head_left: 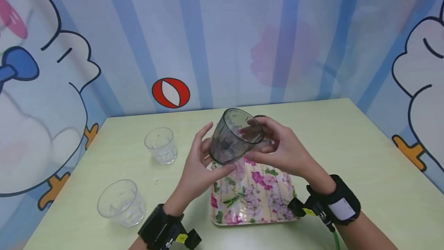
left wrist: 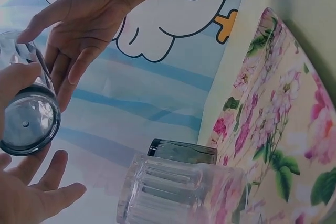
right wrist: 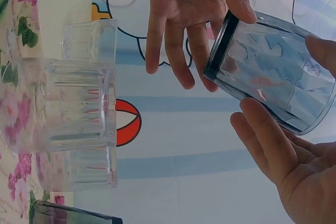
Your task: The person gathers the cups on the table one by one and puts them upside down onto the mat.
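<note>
left hand (head_left: 198, 173): pinching tilted, tinted glass (head_left: 229, 142) near base | right hand (head_left: 285, 147): gripping it near rim

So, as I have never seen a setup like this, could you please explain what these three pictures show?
There is no robot here: you see a person's left hand and right hand, both bare, with a small camera strapped to each wrist. The wide picture comes from a camera on the head, looking forward and down; the other two come from the wrists, so the scene appears turned sideways. On the pale table lies a floral tray, with two clear glasses to its left. The left wrist view shows another clear glass and a second dark glass on or close to the tray. Both hands hold one tilted dark glass above the tray: left fingers near its base, right fingers nearer its rim.
</note>
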Available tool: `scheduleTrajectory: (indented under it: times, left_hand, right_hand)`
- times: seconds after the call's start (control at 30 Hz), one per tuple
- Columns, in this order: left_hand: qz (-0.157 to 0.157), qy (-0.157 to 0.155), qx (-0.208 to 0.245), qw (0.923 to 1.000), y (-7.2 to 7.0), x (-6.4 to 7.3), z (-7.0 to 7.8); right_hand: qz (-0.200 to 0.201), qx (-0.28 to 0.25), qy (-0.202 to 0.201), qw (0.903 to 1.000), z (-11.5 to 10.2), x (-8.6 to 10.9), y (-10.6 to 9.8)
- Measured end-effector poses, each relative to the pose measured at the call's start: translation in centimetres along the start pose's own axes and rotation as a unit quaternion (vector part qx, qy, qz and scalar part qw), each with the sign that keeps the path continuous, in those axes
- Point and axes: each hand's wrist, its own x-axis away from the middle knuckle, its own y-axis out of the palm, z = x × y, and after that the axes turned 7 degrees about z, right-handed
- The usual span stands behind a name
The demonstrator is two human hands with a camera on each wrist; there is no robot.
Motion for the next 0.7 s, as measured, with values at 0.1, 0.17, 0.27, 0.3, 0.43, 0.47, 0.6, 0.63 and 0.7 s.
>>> scheduleTrajectory:
  times: [0.1, 0.17, 0.27, 0.3, 0.43, 0.47, 0.6, 0.63, 0.7]
  left_hand:
    - [-0.001, 0.006, 0.009, 0.9999, 0.01, -0.11, -0.08]
    - [-0.003, 0.008, 0.014, 0.9999, 0.02, -0.17, -0.11]
    - [-0.004, 0.011, 0.017, 0.9998, -0.03, -0.21, -0.08]
    - [-0.004, 0.011, 0.017, 0.9998, -0.05, -0.21, -0.06]
    - [-0.003, 0.017, 0.021, 0.9996, -0.09, -0.23, -0.03]
    - [-0.003, 0.018, 0.022, 0.9996, -0.07, -0.24, 0.00]
    - [-0.001, 0.021, 0.025, 0.9995, -0.03, -0.22, 0.16]
    - [0.001, 0.020, 0.027, 0.9994, -0.04, -0.19, 0.21]
    - [0.004, 0.020, 0.027, 0.9994, -0.11, -0.17, 0.30]
  right_hand:
    - [-0.002, 0.001, 0.008, 1.0000, -0.05, 0.02, -0.28]
    - [-0.003, 0.002, 0.018, 0.9998, -0.05, 0.05, -0.48]
    - [-0.004, 0.008, 0.032, 0.9994, -0.07, 0.05, -0.65]
    - [-0.004, 0.013, 0.034, 0.9993, -0.05, 0.04, -0.67]
    - [-0.003, 0.031, 0.035, 0.9989, 0.05, 0.06, -0.80]
    - [-0.004, 0.032, 0.034, 0.9989, 0.08, 0.06, -0.83]
    - [-0.007, 0.030, 0.036, 0.9989, 0.12, 0.08, -0.97]
    - [-0.008, 0.027, 0.039, 0.9988, 0.13, 0.07, -0.98]
    - [-0.010, 0.026, 0.044, 0.9986, 0.19, 0.05, -0.97]
